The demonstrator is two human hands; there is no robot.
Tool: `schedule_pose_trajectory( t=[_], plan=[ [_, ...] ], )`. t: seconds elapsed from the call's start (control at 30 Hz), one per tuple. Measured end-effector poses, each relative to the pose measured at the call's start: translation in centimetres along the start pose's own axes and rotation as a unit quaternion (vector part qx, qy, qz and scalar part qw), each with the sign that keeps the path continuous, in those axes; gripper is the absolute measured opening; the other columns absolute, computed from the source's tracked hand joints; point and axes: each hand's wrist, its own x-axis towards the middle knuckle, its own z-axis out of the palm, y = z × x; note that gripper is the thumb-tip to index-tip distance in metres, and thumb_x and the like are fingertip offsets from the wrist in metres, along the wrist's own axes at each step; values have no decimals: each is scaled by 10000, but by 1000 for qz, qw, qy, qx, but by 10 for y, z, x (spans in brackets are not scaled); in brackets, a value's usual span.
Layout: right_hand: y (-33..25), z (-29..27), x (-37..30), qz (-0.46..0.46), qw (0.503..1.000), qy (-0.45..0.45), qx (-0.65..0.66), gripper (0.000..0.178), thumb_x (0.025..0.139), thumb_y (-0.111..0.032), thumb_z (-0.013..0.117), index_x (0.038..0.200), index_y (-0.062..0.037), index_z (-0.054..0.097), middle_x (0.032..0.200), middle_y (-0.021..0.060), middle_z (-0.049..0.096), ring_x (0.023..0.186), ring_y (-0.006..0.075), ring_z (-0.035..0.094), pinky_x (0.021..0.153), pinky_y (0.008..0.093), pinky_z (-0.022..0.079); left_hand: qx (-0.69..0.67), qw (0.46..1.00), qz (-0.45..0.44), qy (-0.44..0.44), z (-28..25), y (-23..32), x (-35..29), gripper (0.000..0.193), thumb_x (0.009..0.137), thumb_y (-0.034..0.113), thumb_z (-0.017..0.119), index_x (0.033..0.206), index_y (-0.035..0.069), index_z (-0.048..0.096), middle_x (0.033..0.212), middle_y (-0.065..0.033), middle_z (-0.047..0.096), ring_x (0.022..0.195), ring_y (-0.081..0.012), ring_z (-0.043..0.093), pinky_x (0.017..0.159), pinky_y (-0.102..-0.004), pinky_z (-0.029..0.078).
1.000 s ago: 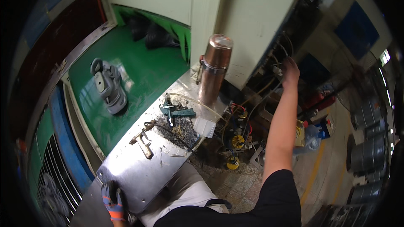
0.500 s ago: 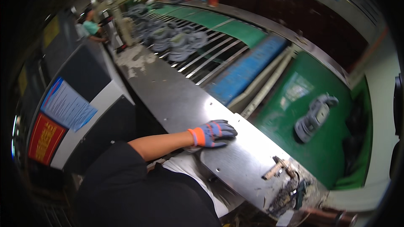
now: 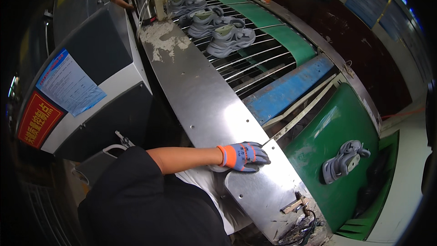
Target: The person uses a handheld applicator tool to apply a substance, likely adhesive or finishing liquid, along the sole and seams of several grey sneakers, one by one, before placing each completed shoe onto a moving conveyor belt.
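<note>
One hand I see of the worker, the left hand (image 3: 246, 156), in a blue-grey glove with one orange cuff. It lies palm down and flat, the fingers nearly straight and close together, and it seems to hold nothing. The right hand is out of my view, so I cannot tell its state. Under the glove is one bench (image 3: 261, 187), running from the far left toward the lower right, in front of the worker. Its metal is silver and shiny, with a rounded corner near the body, at least three small screw heads, pale crusted dirt at the far end and dark dirt at the near end. On this near end lie one brass-coloured tool (image 3: 293, 206) and one black cord (image 3: 313, 228).

Just beyond the bench, one grey shoe (image 3: 343, 163) with a thick sole is on the green sheet (image 3: 314, 136). Several more grey shoes (image 3: 231, 40) sit on the metal rods (image 3: 255, 70); they overlap, so I cannot count them exactly. One blue beam (image 3: 291, 89) crosses between rods and sheet.
</note>
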Motion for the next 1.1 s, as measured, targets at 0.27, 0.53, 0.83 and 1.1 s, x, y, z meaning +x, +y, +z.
schedule_pose_trajectory(
  t=[0.27, 0.53, 0.83, 1.1],
  plan=[
    [4, 70, -51, 35, 995, -90, 1, 509, 935, -232, 545, 1397, -90, 387, 1133, 104, 588, 1002, 231, 574, 844, 428, 500, -89, 994, 50, 36, 4, -22, -6, 516, 910, 378, 574, 1345, 108, 509, 1312, -153, 540, 1234, -322, 487, 1110, -446, 317],
    [14, 156, -98, 107, 975, -196, 22, 521, 944, -272, 543, 1409, -116, 367, 1150, 100, 579, 1021, 238, 563, 855, 448, 497, 195, 935, -176, 239, -198, -195, 65, 698, 845, 461, 596, 1371, 28, 447, 1217, -220, 559, 1164, -376, 503, 1033, -434, 387],
    [16, 208, -125, 145, 951, -271, 8, 536, 954, -317, 542, 1422, -145, 344, 1169, 96, 568, 1042, 245, 552, 867, 471, 494, 310, 824, -459, 120, -351, -322, 18, 779, 778, 482, 690, 1432, 171, 403, 1310, -187, 553, 1150, -346, 585, 968, -415, 491],
    [33, 181, -149, 158, 945, -287, 9, 550, 963, -357, 540, 1434, -171, 323, 1187, 93, 558, 1061, 251, 541, 878, 492, 492, 327, 818, -455, 130, -358, -340, 45, 360, 847, 309, 497, 1048, 114, 723, 1083, -158, 689, 968, -331, 670, 820, -452, 529]
  ],
)
